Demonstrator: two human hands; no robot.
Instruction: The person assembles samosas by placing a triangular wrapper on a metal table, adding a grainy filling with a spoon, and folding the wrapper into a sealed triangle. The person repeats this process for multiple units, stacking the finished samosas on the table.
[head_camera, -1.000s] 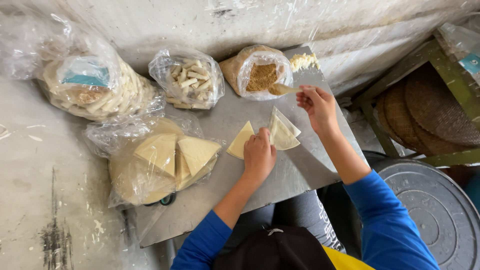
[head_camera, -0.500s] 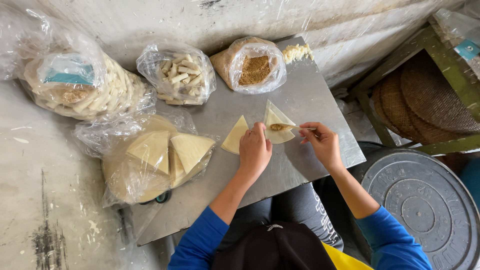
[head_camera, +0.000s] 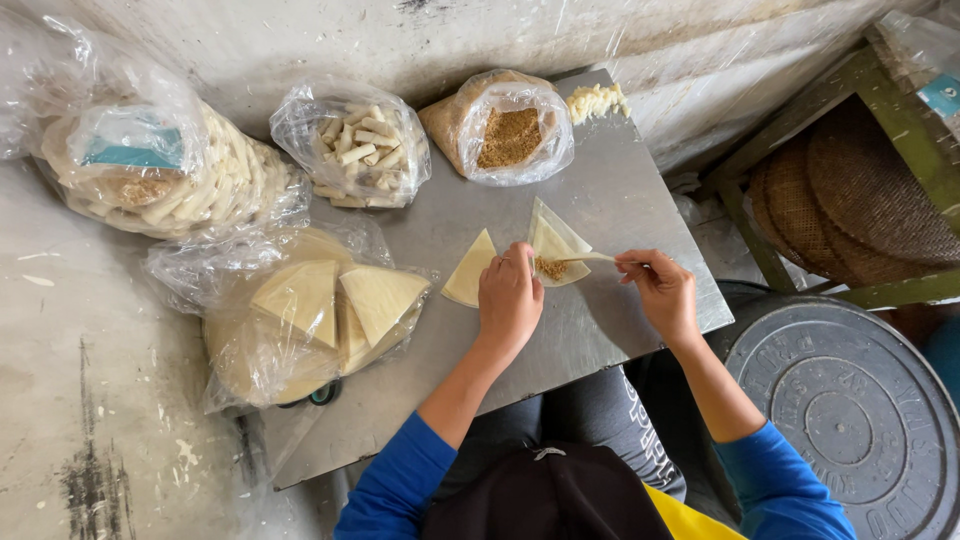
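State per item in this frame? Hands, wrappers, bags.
Left hand: pressing on the folded wrapper.
Right hand: gripping a small spoon, its tip at the filling.
Folded wrapper: open pocket, brown filling inside.
Spare wrapper: flat on the metal sheet, unfilled.
Filling bag: open.
Wrapper bag: open, triangles stacked inside.
Rolls bag: open, part full.

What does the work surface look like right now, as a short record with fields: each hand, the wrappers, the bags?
left hand: pressing on the triangular wrapper
right hand: holds a small spoon, tip on the brown filling in that wrapper
spare wrapper: flat on the metal sheet, left of the hand
bag of wrappers: near left
bag of brown filling: far side, open
bag of pale sticks: beside it
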